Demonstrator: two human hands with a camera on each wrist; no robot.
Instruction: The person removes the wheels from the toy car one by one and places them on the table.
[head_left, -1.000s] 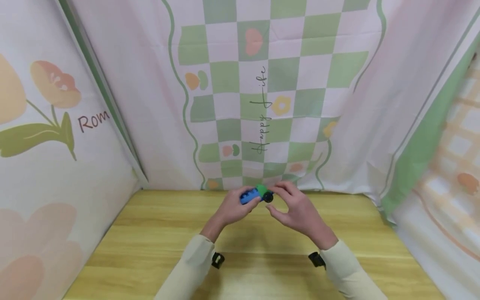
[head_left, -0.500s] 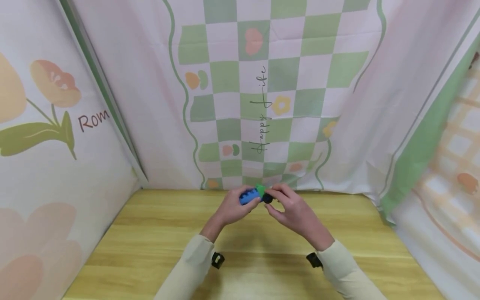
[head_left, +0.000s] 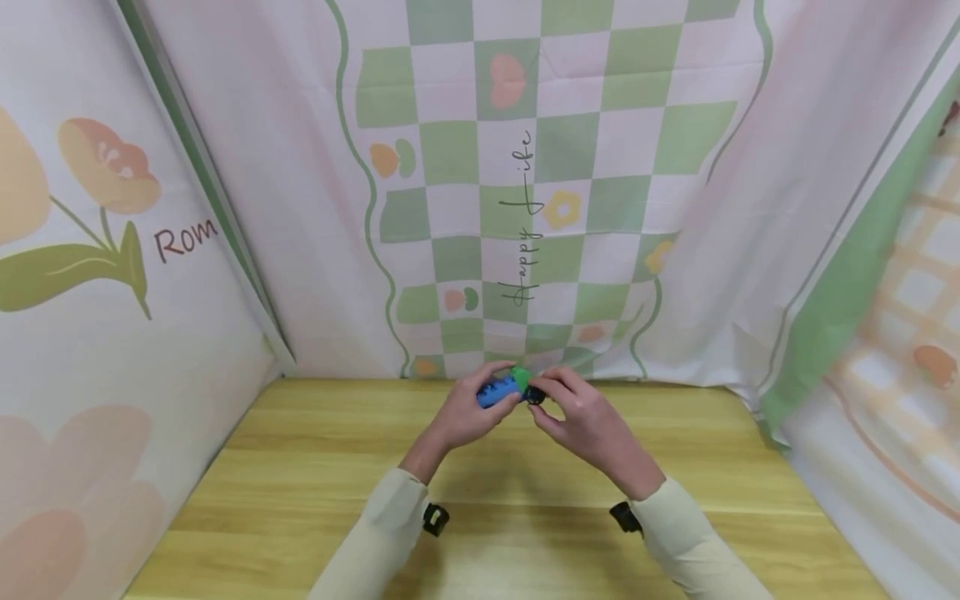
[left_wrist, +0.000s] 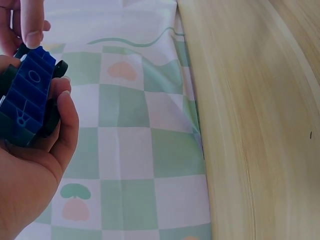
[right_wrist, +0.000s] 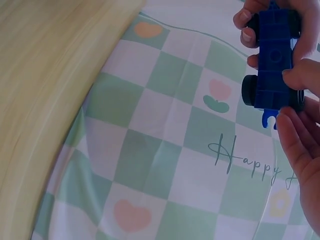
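A blue toy train car (head_left: pixel 498 391) with a green part on top and black wheels is held above the table's far side. My left hand (head_left: pixel 459 414) grips its body from the left; in the left wrist view that hand (left_wrist: pixel 37 165) cups the car, underside (left_wrist: pixel 32 82) showing. My right hand (head_left: pixel 588 421) pinches a black wheel (head_left: pixel 535 395) at the car's right end between thumb and fingers. From the right wrist view, the blue underside (right_wrist: pixel 275 55), black wheels and a hook (right_wrist: pixel 269 119) are visible, with the right thumb (right_wrist: pixel 302 76) against the underside's edge.
The wooden table (head_left: pixel 337 467) spreads beneath both hands. Right behind its far edge hangs a green-and-white checked curtain (head_left: pixel 510 208), close to the fingers. A floral cloth wall (head_left: pixel 82 358) stands on the left, and another cloth (head_left: pixel 900 367) on the right.
My right hand has moved slightly left and its fingers have come together on the wheel. The left hand keeps its grip, and the toy car has tilted a little.
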